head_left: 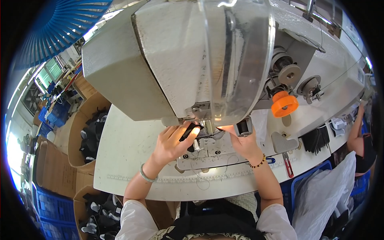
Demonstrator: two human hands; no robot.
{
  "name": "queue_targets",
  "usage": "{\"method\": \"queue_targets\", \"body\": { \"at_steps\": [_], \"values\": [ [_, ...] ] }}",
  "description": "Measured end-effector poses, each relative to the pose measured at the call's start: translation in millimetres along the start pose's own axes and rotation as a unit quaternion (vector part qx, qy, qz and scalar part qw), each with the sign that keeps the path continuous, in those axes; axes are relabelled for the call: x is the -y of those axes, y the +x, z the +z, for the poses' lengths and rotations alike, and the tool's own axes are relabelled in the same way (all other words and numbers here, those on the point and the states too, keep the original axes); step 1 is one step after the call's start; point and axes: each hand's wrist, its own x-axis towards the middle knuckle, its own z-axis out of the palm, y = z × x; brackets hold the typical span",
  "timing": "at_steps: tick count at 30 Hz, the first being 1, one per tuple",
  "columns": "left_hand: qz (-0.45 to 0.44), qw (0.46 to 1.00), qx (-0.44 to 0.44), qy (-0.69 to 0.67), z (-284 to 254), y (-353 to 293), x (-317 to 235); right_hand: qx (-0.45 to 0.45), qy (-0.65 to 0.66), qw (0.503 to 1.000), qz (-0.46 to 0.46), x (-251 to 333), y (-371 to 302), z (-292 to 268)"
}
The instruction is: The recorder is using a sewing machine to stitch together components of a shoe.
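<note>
A large pale industrial sewing machine (176, 60) fills the space over my hands. My left hand (170, 145) is closed on a small black fabric piece (193, 131), pinching it between thumb and fingers just left of the needle area. My right hand (246, 147) reaches in from the other side, beside the dark presser part (243, 127). Its thumb side points toward the needle, while the machine hides most of its fingers; whether they grip the fabric does not show. Beneath both hands lies the metal stitch plate (212, 154), with loose thread trailing toward me.
Red-handled thread snips (289, 167) and a pile of black pieces (315, 140) lie to the right on the white table (132, 160). Cardboard boxes (56, 168) of black and grey items stand left. A blue fan (60, 28) is upper left. Another person's arm (355, 130) shows far right.
</note>
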Motion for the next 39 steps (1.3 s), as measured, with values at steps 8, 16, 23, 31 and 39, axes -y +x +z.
{"method": "queue_targets", "body": {
  "at_steps": [8, 16, 23, 31, 39],
  "values": [
    [0.008, 1.000, -0.005, 0.003, -4, 4, -2, 0.018, -0.006, 1.000, -0.018, -2, 6, -5],
    [0.000, 1.000, -0.023, 0.005, -1, 6, -2, -0.018, 0.004, 1.000, -0.024, 2, 11, -3],
    [-0.012, 0.998, -0.058, 0.000, 12, 4, 8, -0.038, -0.041, 0.998, 0.002, 5, 11, -4],
    [-0.067, 0.994, -0.056, -0.063, 17, -2, 11, -0.025, -0.028, 0.999, 0.034, -6, 0, 3],
    [-0.059, 0.992, -0.078, -0.078, 23, -3, 13, -0.038, -0.012, 0.998, 0.048, -3, -5, 5]
  ]
}}
